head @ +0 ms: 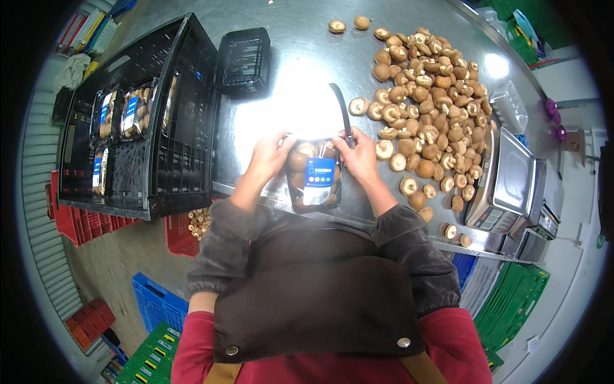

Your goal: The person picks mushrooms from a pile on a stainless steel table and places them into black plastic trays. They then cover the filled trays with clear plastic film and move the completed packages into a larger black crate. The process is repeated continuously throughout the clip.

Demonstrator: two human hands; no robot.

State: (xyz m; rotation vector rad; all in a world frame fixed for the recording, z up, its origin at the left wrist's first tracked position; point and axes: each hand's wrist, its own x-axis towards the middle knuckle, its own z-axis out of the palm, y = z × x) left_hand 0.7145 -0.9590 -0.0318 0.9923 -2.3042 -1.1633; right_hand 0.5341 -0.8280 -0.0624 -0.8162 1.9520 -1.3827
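Note:
A black tray of shiitake mushrooms [296,181] lies at the near edge of the steel table, with clear film over it and a blue and white printed label [320,175]. My left hand [269,156] grips the film at the pack's far left corner between thumb and fingers. At the far right corner, my right thumb and finger touch the same film. My right hand [360,154] also holds a slim, dark, curved tool [341,103], perhaps a knife, pointing away from me. Its handle is partly hidden in my fingers.
Loose shiitake mushrooms [431,96] cover the right of the steel table [297,53]. Beyond them stands a weighing scale [508,177]. A black crate [182,120] with labelled packs is on the left, beside stacked black trays [243,57]. Red crates [96,225] sit below.

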